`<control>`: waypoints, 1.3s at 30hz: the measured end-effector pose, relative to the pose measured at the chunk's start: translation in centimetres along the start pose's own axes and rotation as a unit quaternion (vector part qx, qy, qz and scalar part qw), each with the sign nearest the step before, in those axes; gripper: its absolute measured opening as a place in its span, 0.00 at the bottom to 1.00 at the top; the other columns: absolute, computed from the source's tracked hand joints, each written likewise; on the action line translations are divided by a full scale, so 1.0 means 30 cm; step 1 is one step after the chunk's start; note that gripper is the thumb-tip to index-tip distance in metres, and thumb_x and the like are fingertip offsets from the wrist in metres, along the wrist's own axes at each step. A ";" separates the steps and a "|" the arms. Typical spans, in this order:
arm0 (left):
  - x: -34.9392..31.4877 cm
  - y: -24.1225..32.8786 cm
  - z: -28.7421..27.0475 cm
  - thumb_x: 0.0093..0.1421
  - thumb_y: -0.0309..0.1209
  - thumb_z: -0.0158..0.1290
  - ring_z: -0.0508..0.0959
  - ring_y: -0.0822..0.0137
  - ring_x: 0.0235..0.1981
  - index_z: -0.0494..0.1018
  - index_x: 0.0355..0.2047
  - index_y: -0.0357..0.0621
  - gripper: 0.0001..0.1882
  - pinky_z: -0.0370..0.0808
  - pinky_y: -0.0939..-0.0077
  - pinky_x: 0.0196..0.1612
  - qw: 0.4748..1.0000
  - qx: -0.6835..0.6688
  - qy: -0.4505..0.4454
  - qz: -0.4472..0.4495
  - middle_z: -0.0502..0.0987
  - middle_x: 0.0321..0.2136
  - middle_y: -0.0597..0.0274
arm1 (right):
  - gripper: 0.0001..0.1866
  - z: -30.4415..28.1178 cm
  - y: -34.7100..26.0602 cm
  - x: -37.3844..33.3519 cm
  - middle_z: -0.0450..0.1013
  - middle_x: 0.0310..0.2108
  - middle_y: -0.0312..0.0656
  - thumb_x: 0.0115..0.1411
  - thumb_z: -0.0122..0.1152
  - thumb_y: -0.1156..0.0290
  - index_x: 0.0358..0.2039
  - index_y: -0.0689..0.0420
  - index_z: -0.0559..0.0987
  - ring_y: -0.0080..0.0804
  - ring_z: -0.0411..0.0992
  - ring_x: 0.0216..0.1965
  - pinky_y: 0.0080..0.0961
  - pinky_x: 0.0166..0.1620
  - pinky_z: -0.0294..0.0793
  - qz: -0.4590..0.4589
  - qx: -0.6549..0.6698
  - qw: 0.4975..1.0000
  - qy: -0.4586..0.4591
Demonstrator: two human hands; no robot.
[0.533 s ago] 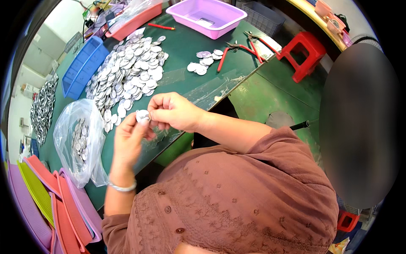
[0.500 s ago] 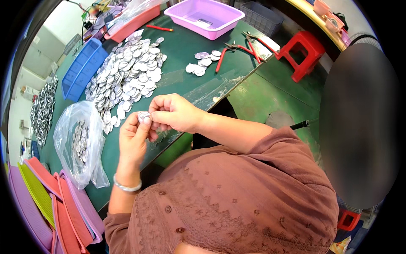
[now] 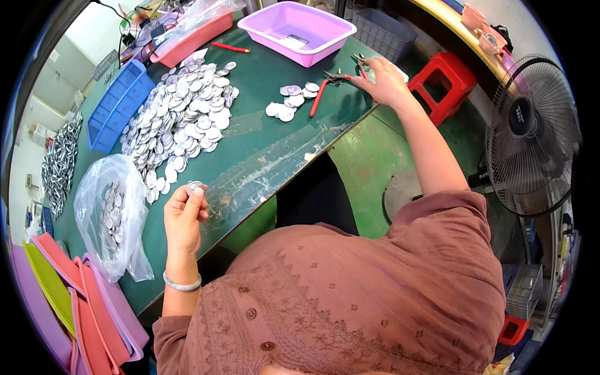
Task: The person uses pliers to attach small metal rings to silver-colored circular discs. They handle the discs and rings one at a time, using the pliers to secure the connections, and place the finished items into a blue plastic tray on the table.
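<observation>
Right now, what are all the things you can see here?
Table: one, green, centre.
Metal discs: big heap, silver, on the table.
Small disc pile: one, silver, beside the pliers.
Pliers: one, red handles, near the right hand.
Tub: one, purple, far side of the table.
Plastic bag: one, clear, discs inside, left.
Blue tray: one, left of the heap.
Stool: one, red, on the floor.
Fan: one, black, right.
Left hand: pinches one silver disc.
Right hand: reaches by the pliers.

Disc pile (image 3: pixel 178 119) left of pliers (image 3: pixel 326 87), on table (image 3: pixel 262 156)
</observation>
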State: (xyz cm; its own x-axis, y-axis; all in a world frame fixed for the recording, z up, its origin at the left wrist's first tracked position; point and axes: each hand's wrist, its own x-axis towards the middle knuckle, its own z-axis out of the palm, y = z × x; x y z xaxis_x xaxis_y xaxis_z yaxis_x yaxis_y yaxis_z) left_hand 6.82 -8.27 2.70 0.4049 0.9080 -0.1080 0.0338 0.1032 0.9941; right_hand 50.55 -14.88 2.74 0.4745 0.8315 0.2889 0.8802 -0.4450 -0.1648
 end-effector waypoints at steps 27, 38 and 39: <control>-0.088 -0.058 -0.069 0.56 0.31 0.50 0.63 0.82 0.14 0.71 0.29 0.40 0.07 0.57 0.91 0.18 0.999 0.007 0.034 -0.010 0.68 0.16 0.72 | 0.21 0.020 0.010 0.096 0.69 0.41 0.52 0.49 0.55 0.64 0.44 0.58 0.70 0.48 0.67 0.44 0.38 0.44 0.67 -0.034 -0.072 0.996 -0.026; -0.119 -0.060 -0.111 0.56 0.30 0.51 0.64 0.83 0.16 0.72 0.30 0.39 0.07 0.59 0.91 0.19 1.000 0.004 0.021 0.012 0.68 0.17 0.72 | 0.58 0.079 -0.284 -0.036 0.52 0.54 0.60 0.34 0.58 0.33 0.59 0.54 0.48 0.60 0.46 0.58 0.54 0.56 0.44 0.119 -0.009 0.988 -0.103; -0.122 -0.058 -0.119 0.56 0.30 0.50 0.64 0.83 0.16 0.72 0.30 0.39 0.07 0.59 0.91 0.19 1.000 0.003 0.021 0.017 0.68 0.17 0.72 | 0.57 0.082 -0.284 -0.035 0.53 0.54 0.59 0.34 0.59 0.36 0.60 0.52 0.48 0.59 0.48 0.57 0.53 0.55 0.45 0.126 -0.014 0.986 -0.112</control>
State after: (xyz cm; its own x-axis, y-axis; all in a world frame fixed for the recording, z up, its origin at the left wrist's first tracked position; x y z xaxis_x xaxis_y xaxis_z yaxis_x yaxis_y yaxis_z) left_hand 2.03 -10.32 1.32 0.3673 0.9271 -0.0753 0.0271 0.0702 0.9972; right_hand 42.53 -11.13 1.52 0.6666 0.7449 0.0269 0.7366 -0.6528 -0.1768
